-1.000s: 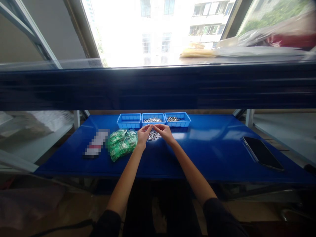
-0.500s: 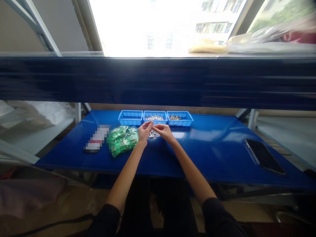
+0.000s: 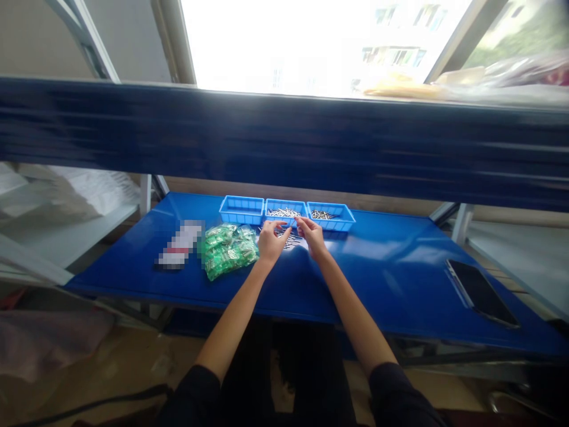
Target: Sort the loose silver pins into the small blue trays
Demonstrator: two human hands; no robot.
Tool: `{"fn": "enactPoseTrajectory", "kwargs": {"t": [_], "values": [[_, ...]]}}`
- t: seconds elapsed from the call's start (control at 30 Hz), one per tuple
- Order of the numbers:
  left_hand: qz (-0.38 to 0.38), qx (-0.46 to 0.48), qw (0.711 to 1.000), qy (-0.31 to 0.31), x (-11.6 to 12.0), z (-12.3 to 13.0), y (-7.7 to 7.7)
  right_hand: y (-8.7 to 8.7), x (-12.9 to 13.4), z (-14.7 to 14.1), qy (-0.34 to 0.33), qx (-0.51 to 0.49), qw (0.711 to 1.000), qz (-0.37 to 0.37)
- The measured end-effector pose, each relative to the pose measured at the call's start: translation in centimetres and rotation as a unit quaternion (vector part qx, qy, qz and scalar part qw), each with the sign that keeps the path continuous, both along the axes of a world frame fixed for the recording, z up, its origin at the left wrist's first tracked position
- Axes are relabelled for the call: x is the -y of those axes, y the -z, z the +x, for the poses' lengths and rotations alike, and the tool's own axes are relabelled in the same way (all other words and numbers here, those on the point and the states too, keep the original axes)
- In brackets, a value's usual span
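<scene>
First, well left of the middle blue tray (image 3: 285,201): a pixelated item (image 3: 181,244) with a red band (any writing unreadable). Closer, front-left of that tray: green plastic packets (image 3: 229,252). Left hand (image 3: 272,242), just before the tray: fingers curved, thumb spread from them. Loose metal pins (image 3: 292,242) lie before the tray, between the hands. Right hand (image 3: 312,235), at its front-right: thumb and index tips together; cannot tell whether a pin is pinched. Phone (image 3: 484,292), far right.
</scene>
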State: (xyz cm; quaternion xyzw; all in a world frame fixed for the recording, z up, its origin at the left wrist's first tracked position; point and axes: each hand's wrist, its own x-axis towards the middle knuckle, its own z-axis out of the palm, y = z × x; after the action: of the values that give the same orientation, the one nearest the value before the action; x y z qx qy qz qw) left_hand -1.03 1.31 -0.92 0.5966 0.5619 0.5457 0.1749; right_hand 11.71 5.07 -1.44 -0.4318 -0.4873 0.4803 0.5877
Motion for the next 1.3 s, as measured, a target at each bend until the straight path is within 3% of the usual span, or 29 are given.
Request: {"fn": "enactPoseTrajectory", "kwargs": {"t": [0.27, 0.4, 0.5, 0.6, 0.7, 0.8, 0.93, 1.0, 1.3], "values": [[0.003, -0.066, 0.997, 0.034, 0.9, 0.9, 0.0, 0.1, -0.7, 1.5, 0.059, -0.003, 0.998, -0.015], [0.010, -0.071, 0.997, 0.023, 1.0, 1.2, 0.0, 0.2, -0.9, 1.5, 0.033, -0.008, 0.999, -0.024], [0.008, -0.082, 0.997, -0.009, 0.8, 1.0, 0.0, 0.0, -0.8, 1.3, -0.027, -0.009, 0.999, -0.022], [0.004, -0.109, 0.993, -0.046, 0.7, 0.6, 0.0, -0.2, -0.6, 1.2, -0.073, 0.047, 0.996, -0.017], [-0.001, -0.131, 0.990, -0.054, 0.6, 0.3, 0.2, 0.1, -0.7, 1.2, -0.056, 0.137, 0.989, 0.009], [-0.005, -0.150, 0.988, -0.042, 0.4, 0.2, 0.4, 0.5, -0.5, 1.5, -0.019, 0.248, 0.967, 0.050], [0.006, -0.187, 0.982, -0.017, 0.3, 0.1, 0.7, 0.5, 0.2, 1.8, 0.060, 0.447, 0.891, 0.057], [0.013, -0.210, 0.978, -0.013, 0.4, 0.2, 1.0, 0.4, 0.5, 1.9, 0.069, 0.499, 0.862, 0.050], [0.065, -0.275, 0.959, -0.006, 0.5, 1.0, 2.1, 0.7, -0.1, 2.5, 0.087, 0.505, 0.858, 0.018]]}}
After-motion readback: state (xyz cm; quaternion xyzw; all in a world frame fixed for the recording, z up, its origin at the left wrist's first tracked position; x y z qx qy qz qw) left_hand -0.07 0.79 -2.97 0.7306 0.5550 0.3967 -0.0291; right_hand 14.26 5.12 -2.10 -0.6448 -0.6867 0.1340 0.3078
